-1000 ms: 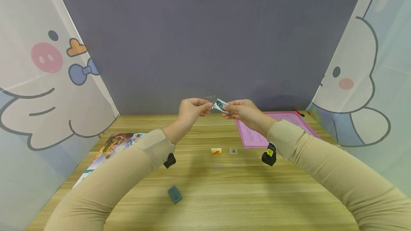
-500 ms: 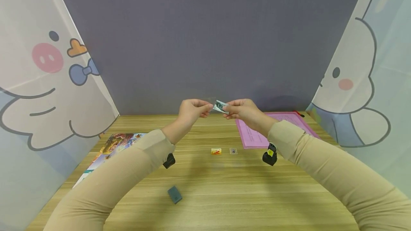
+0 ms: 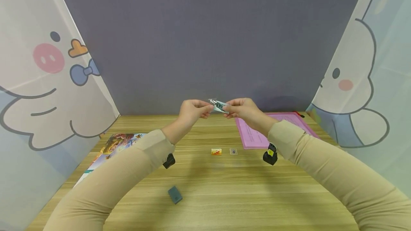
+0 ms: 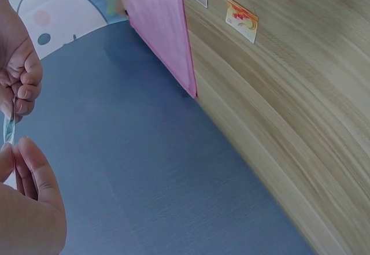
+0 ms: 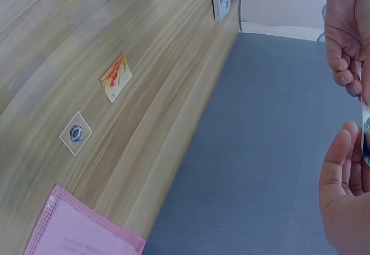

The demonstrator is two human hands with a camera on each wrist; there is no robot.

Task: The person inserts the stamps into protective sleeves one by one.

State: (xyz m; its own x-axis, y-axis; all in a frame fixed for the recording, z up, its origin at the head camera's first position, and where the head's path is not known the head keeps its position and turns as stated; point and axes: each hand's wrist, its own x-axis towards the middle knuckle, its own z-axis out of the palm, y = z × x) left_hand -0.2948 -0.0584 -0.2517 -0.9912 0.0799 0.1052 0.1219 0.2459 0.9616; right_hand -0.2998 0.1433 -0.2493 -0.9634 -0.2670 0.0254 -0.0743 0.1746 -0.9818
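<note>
My right hand [image 3: 245, 111] pinches the small green-and-white printed slip [image 3: 219, 106] between thumb and fingers, while my left hand [image 3: 192, 111] pinches the clear film [image 3: 212, 100] at its other end; whether the slip sits inside the film I can't tell. Both are raised over the far side of the counter [image 3: 205, 209]. I'd judge the edge grip spares the print, and having one hand at each end steadies such flimsy pieces. The orange-and-yellow stamp [image 3: 216, 151] and the square stamp [image 3: 233, 151] lie side by side in front of me, probably to stay within reach. The head view alone shows the grey block [image 3: 174, 195] and the slip's printed face clearly; the right wrist view brings out two clear patches [image 5: 91, 17] on the counter — barely traceable from above — and the round blue motif on the square stamp.
</note>
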